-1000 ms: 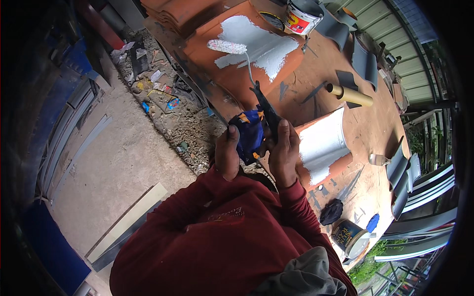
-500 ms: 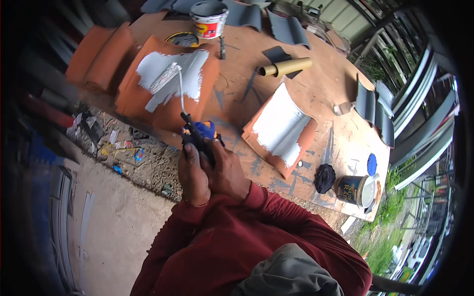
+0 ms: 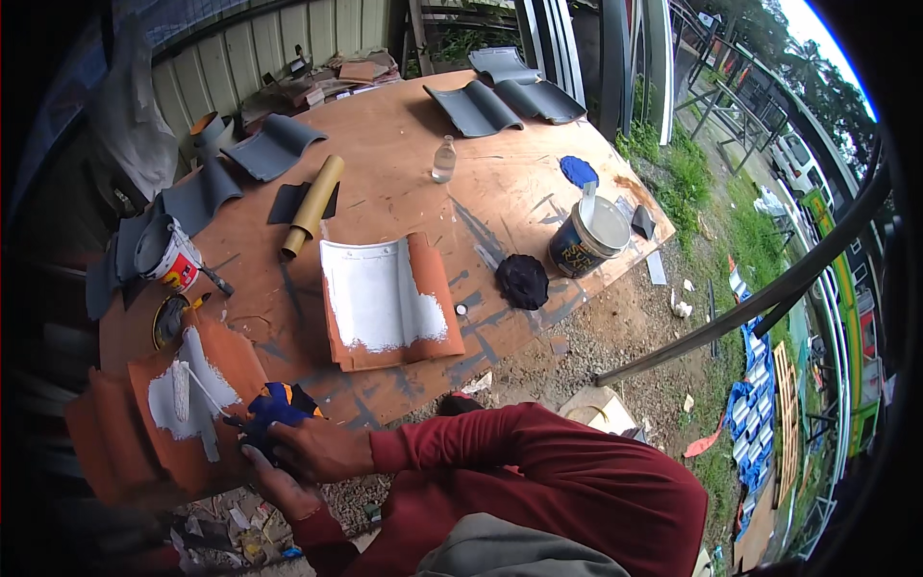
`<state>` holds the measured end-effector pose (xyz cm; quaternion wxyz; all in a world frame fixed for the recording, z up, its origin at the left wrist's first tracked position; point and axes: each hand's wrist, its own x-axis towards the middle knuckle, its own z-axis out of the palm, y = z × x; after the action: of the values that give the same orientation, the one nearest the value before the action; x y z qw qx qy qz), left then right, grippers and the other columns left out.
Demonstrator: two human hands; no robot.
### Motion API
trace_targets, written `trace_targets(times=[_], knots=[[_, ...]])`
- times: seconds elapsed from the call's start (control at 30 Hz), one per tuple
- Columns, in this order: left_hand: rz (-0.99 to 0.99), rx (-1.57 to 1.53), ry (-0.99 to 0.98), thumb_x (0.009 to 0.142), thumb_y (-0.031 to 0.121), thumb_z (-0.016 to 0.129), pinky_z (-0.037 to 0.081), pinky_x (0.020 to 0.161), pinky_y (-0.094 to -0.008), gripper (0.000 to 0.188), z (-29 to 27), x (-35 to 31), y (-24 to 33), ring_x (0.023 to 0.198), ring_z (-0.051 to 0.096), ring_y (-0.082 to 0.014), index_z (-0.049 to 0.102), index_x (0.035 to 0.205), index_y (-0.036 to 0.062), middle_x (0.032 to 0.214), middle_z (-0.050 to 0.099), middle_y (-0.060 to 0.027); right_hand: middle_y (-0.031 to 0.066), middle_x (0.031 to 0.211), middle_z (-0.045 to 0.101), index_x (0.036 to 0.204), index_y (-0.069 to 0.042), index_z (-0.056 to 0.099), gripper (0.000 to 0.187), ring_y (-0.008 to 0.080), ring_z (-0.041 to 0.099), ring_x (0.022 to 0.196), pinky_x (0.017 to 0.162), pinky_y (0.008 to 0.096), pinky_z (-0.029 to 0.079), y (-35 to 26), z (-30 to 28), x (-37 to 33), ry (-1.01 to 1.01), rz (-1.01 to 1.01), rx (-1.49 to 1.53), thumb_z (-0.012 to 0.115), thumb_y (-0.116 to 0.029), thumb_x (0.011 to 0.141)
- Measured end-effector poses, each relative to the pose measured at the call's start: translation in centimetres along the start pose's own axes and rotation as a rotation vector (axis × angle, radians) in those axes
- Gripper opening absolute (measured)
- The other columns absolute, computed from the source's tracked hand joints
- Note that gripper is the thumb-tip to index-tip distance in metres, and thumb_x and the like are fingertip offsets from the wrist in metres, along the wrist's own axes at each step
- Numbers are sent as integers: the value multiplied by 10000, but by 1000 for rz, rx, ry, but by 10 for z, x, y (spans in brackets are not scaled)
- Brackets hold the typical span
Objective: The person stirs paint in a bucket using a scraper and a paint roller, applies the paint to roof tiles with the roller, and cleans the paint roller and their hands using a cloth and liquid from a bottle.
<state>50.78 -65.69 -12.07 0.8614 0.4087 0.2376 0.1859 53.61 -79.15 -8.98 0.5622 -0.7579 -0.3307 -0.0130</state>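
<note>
A paint roller [image 3: 181, 391] with a white-coated sleeve rests against a terracotta roof tile [image 3: 177, 444] partly painted white. Its wire frame runs to a dark handle, mostly hidden between my hands. My left hand [image 3: 281, 489] is closed around the handle from the near side. Beside it, my right hand [image 3: 325, 448] is closed on a bunched dark blue and orange cloth [image 3: 281, 404], pressed close to the handle. To the right lies a second terracotta tile [image 3: 435, 279], its trough mostly white.
Grey tiles [image 3: 478, 108] line the wooden table's [image 3: 385, 135] far side. On it stand a white paint bucket [image 3: 181, 271], a brush [image 3: 217, 281], a gold roll [image 3: 315, 204], a clear bottle [image 3: 443, 162], a dark paint can [image 3: 577, 252] and black cloth [image 3: 522, 282].
My view has swung to the right, so the tiles and my hands appear further left. My right hand now has the blue cloth bunched in it; both hands still hold around the roller handle.
</note>
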Motion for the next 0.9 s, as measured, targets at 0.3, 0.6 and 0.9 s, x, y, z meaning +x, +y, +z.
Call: trace_targets(times=[0.3, 0.6, 0.9], knots=[[-55, -1, -43, 1117, 537, 465, 541, 1055, -406, 633, -33, 11, -18, 1195, 666, -239, 508, 1493, 30, 1386, 630, -125, 318, 850, 669, 1222, 10, 530, 323, 536, 668, 816, 669, 606, 516, -1, 15, -20, -139, 99, -52, 648, -163, 976], [524, 603, 28, 1177, 298, 377, 476, 1055, -326, 427, 41, -62, -56, 1224, 597, -126, 559, 1440, 14, 1321, 650, -71, 223, 912, 648, 1096, 7, 623, 190, 461, 671, 693, 584, 542, 533, 18, -48, 17, -165, -256, -414, 621, -156, 999], [67, -189, -97, 1150, 318, 479, 485, 1056, -323, 404, 21, -49, -16, 1223, 608, -123, 545, 1458, 65, 1349, 631, -41, 248, 979, 685, 1140, 19, 642, 241, 460, 686, 784, 708, 536, 563, -3, -35, 53, -374, -155, -399, 595, -180, 1012]])
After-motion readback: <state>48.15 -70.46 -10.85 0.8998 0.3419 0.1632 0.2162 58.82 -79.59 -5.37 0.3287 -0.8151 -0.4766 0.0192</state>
